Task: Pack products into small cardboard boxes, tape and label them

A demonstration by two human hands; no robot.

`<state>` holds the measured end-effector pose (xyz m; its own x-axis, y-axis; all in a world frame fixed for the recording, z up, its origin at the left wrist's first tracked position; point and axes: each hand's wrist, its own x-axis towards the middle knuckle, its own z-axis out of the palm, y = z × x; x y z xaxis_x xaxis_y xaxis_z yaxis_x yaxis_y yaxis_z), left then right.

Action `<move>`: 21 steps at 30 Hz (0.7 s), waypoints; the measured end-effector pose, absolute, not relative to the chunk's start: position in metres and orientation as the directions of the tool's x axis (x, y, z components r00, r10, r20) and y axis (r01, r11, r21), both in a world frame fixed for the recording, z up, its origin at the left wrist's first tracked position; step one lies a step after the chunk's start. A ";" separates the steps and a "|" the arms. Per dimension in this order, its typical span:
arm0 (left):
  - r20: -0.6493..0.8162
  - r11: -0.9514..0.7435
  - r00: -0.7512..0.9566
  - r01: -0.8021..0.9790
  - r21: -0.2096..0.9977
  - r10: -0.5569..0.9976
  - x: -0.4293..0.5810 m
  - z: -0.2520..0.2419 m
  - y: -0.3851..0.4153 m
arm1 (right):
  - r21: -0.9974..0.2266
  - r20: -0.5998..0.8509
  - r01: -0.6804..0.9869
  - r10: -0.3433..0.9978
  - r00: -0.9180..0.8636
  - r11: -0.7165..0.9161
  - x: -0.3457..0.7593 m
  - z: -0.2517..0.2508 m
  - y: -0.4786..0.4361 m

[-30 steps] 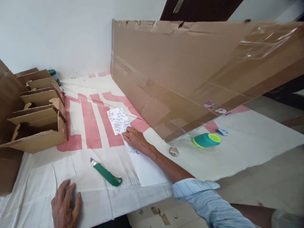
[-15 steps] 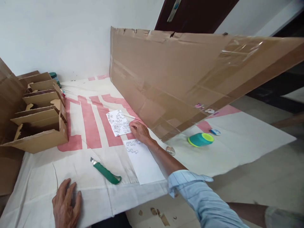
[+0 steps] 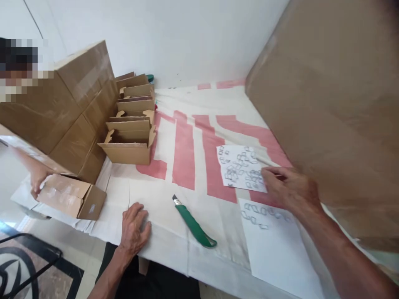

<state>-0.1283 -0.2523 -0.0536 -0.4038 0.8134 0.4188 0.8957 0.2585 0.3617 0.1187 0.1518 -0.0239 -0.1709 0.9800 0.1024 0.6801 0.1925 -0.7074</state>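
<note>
My right hand [image 3: 291, 189] has its fingertips closed at the right edge of a small white paper sheet [image 3: 232, 169] drawn with many little box shapes. Below that wrist lies a larger white sheet [image 3: 277, 249] with a few similar drawings near its top. My left hand [image 3: 134, 228] rests on the cloth near the table's front edge, holding nothing, its fingers loosely spread and slightly bent. Between my hands lies a green utility knife [image 3: 195, 224], blade tip pointing away to the upper left.
Several open cardboard boxes [image 3: 129, 153] stand in a row along the left. A large cardboard panel [image 3: 330, 124] rises at right, another carton wall [image 3: 77, 108] at left. Beyond it, another person's hand [image 3: 39, 178] grips a closed cardboard box [image 3: 65, 195] at the table edge.
My view has swung left, bringing the other person, their box and the carton wall into sight. My right hand stays at the small sheet, my left on the cloth. The knife lies as before.
</note>
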 end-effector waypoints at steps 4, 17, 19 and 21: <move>0.438 0.241 -0.432 0.872 0.426 0.788 -0.125 -0.056 -0.256 | -0.738 0.297 0.537 0.912 -0.283 0.408 0.123 -0.019 0.088; 0.482 0.164 -0.490 0.805 0.571 0.726 -0.131 -0.058 -0.257 | -0.390 0.552 0.508 0.637 -0.538 0.768 0.093 -0.105 -0.106; 0.492 0.149 -0.493 0.799 0.582 0.717 -0.132 -0.059 -0.256 | -0.371 0.572 0.517 0.628 -0.528 0.772 0.092 -0.111 -0.106; 0.485 0.155 -0.500 0.793 0.589 0.717 -0.131 -0.060 -0.257 | -0.360 0.582 0.513 0.617 -0.530 0.779 0.092 -0.112 -0.105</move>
<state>-0.1313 -0.2565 -0.0604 -0.5005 0.7169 0.4854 0.7930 0.1547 0.5892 0.0923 -0.1054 -0.1121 -0.5297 0.6174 0.5815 0.5130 0.7792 -0.3600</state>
